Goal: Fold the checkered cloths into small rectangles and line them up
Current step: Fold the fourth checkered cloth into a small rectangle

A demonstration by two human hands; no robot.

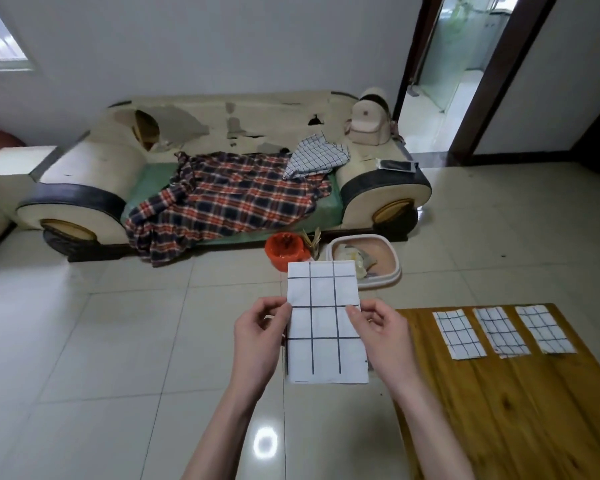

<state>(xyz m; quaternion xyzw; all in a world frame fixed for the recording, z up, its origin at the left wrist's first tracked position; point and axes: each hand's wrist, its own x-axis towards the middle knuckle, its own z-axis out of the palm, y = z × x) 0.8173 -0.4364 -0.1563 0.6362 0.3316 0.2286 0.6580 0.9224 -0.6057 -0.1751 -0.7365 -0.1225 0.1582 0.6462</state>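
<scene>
A white cloth with dark check lines (326,327), folded into a long rectangle, hangs in the air above the tiled floor. My left hand (258,336) pinches its left edge and my right hand (381,332) pinches its right edge, both about halfway up. Three folded checkered cloths lie side by side on the wooden table (520,410) to the right: one at the left (459,333), one in the middle (500,331), one at the right (543,328). More unfolded checkered cloth (317,156) lies in a heap on the sofa.
A worn cream sofa (94,174) stands against the far wall with a red plaid blanket (229,199) and a small backpack (368,123) on it. An orange bowl (284,249) and a pink basin (385,258) sit on the floor before it. A doorway (454,64) opens at the back right.
</scene>
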